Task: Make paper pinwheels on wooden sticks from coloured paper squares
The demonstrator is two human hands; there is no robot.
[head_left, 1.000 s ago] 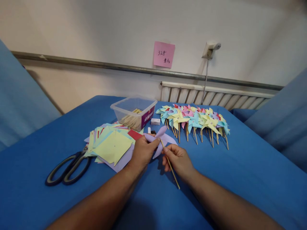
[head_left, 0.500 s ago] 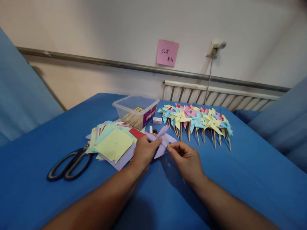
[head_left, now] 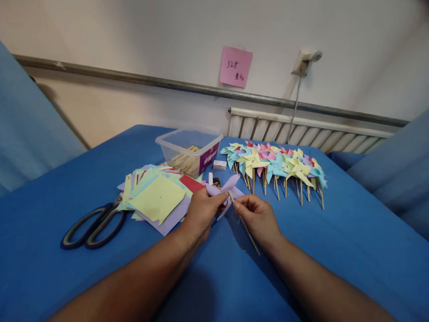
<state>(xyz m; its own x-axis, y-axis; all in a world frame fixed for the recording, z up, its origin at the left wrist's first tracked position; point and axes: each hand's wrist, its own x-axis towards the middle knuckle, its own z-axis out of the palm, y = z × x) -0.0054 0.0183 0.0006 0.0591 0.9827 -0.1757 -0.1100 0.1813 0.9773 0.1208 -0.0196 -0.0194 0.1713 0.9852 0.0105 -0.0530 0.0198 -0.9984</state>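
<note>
Fingers and thumb of the left hand (head_left: 203, 210) are clamped on a lilac, pointed-bladed paper pinwheel (head_left: 231, 182), and from my end I see it held up between both hands, over the blue cloth (head_left: 335, 255). The right hand (head_left: 259, 219) has thumb and forefinger pinched on a thin, straight, pale wooden stick (head_left: 249, 232) near its upper end, which lies across the pinwheel's middle; I can't tell whether it is fixed there.

What would worry me is that high grip: the long lower end hangs free, so a loose pinch could let the stick swing and drag at the paper. Too hard a squeeze from the left thumb could crease a blade. Just beyond sits a small dark container of shiny bits (head_left: 216, 182); a forward nudge could spill it. The pile of pastel paper squares (head_left: 159, 199), just beside the left wrist, could slide if brushed.
</note>
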